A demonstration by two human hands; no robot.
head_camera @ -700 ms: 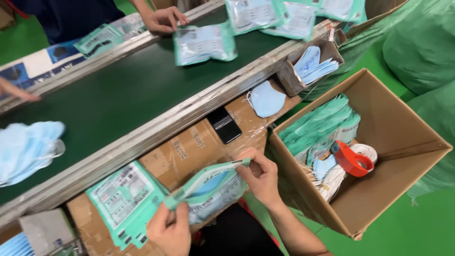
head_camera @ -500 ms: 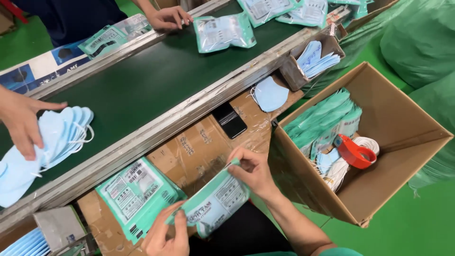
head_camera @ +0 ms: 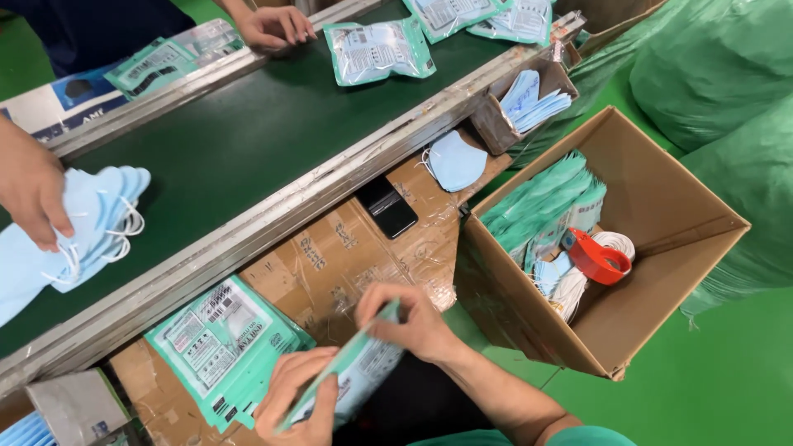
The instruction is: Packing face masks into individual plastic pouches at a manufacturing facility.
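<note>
Since the earlier frame, the green pouch [head_camera: 351,376] is tilted edge-on beside the pouch stack [head_camera: 221,343], gripped by left hand [head_camera: 299,402] and right hand [head_camera: 410,320]; ends are best pinched evenly.

A flat teal-green packet [head_camera: 351,376] with a white printed label sits at the lower centre of the frame, tilted edge-on and running from lower left to upper right. Its surface is glossy. Fingers pinch it at both ends.
</note>
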